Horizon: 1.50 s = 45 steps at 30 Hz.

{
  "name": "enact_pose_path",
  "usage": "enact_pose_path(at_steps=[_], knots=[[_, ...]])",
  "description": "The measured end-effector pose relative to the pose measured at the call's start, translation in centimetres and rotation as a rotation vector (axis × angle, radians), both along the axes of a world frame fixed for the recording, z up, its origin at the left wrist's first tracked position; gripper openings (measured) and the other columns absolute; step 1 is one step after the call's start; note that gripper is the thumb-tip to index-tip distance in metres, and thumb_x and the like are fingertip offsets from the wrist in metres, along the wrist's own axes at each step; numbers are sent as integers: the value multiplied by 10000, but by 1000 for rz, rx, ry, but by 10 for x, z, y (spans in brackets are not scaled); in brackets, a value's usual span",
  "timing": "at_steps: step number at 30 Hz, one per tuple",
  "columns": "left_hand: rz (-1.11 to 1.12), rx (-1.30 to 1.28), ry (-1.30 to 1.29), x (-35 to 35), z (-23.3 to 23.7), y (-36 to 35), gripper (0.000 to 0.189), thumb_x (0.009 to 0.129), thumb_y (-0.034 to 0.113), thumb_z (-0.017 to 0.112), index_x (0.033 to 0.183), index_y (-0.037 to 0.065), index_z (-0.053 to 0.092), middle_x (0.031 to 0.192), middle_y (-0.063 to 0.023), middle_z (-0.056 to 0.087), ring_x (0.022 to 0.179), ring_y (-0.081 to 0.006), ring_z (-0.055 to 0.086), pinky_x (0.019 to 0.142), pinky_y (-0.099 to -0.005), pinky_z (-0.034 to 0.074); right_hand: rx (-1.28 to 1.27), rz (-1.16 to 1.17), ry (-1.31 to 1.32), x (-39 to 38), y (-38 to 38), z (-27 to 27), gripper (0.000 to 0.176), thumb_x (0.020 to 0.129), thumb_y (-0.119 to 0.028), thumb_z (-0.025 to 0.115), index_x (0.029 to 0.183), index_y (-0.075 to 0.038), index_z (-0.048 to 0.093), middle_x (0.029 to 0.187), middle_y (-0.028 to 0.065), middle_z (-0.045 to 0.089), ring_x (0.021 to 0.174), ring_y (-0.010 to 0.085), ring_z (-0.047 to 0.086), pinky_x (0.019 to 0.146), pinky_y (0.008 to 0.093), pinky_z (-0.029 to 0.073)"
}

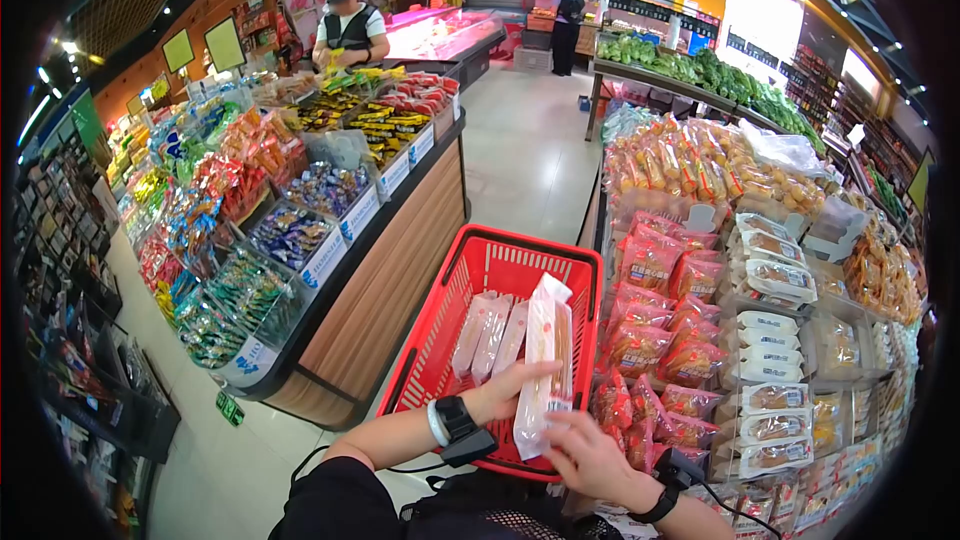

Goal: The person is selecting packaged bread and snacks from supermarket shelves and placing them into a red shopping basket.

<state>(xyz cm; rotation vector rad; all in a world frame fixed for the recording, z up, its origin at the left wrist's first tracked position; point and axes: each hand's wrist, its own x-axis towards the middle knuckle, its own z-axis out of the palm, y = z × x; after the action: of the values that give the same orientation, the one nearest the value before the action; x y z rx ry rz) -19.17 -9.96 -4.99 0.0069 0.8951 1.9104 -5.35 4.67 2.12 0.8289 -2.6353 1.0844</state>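
A long bread in a clear and white wrapper [546, 340] is held at a slant above the red shopping basket [530, 243]. My left hand [503, 392] is closed around its left side, the thumb lying across the wrapper. The fingers of my right hand [592, 455] are curled at the lower right end of the same pack, touching it. Inside the basket lie several similar long wrapped breads [487, 335], side by side. The basket's near end is partly hidden by my hands and wrists.
On the right, a display holds red bread packs [640, 340], white-wrapped breads [775, 270] and other baked goods. A wood-sided candy counter [380, 285] stands left, a person [350, 30] behind it. Another person [568, 20] stands farther back. A tiled aisle [525, 130] runs between.
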Motion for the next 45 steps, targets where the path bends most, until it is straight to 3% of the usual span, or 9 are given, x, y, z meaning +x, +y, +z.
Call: enact_pose_path(at_steps=[2, 5, 13, 15, 19, 21, 28, 33, 45], knots=[[72, 80, -58, -5, -3, -3, 393, 878, 192, 604, 1210, 20, 483, 1038, -140, 620, 913, -250, 635, 815, -402, 534, -205, -240, -53, -2, 0, -5, 376, 764, -100, 710, 1091, -36, 536, 1077, 190, 526, 875, 309, 596, 704, 345, 522], [119, 134, -74, 1, 7, -5, 424, 867, 183, 605, 1230, 15, 464, 1077, -153, 605, 965, -260, 621, 865, -426, 515, -478, -389, -359, -3, 5, -27, 552, 804, -71, 674, 1251, 25, 366, 1129, 171, 506, 876, 177, 571, 714, 288, 497], [-1, 423, -51, 11, -17, 13, 508, 847, 224, 601, 1273, 7, 431, 1138, -176, 583, 1020, -288, 602, 920, -438, 483, -789, -418, -708, -5, 13, -35, 534, 867, -140, 640, 1279, 26, 343, 1155, 136, 539, 1018, 168, 559, 830, 295, 481], [-4, 424, -74, 11, -16, 18, 485, 849, 218, 608, 1258, 14, 445, 1119, -163, 591, 1001, -273, 608, 902, -427, 491, -1110, -386, -953, -4, 14, -35, 440, 886, -133, 616, 1241, 20, 405, 1110, 101, 573, 990, 141, 562, 844, 287, 471], [11, 362, -101, 12, 0, 24, 432, 864, 198, 617, 1234, 33, 466, 1103, -117, 601, 980, -224, 614, 871, -389, 505, -1084, -427, -869, -3, 17, -35, 347, 899, -135, 597, 1185, 16, 470, 1084, 83, 592, 968, 118, 565, 841, 274, 465], [108, 204, 152, 14, 11, 26, 471, 886, 142, 575, 1305, 28, 393, 1177, -118, 561, 1049, -228, 583, 923, -389, 476, -1054, -450, -830, -3, 22, -42, 335, 899, -139, 597, 1172, 18, 482, 1077, 85, 593, 968, 114, 563, 840, 271, 463], [261, 37, 171, 8, -6, 21, 377, 796, -17, 644, 1150, 38, 523, 1004, -98, 639, 908, -214, 645, 788, -371, 548, -837, -456, -750, 2, 24, -57, 506, 855, -123, 649, 1256, 41, 387, 1107, 128, 555, 897, 134, 585, 778, 271, 484], [252, -20, 222, -66, -4, -10, 440, 774, -65, 540, 1203, 20, 492, 1110, -142, 602, 966, -262, 622, 885, -422, 503, -734, -446, -793, 20, 30, -51, 562, 841, -99, 653, 1283, 38, 334, 1117, 149, 525, 843, 139, 600, 700, 261, 494], [127, -527, 308, -152, -108, -6, 310, 771, -40, 577, 1080, -24, 560, 974, -132, 642, 866, -258, 645, 775, -408, 541, -553, -452, -862, 54, 37, -40, 494, 842, -96, 641, 1259, -6, 392, 1081, 119, 568, 850, 160, 607, 701, 278, 505]])
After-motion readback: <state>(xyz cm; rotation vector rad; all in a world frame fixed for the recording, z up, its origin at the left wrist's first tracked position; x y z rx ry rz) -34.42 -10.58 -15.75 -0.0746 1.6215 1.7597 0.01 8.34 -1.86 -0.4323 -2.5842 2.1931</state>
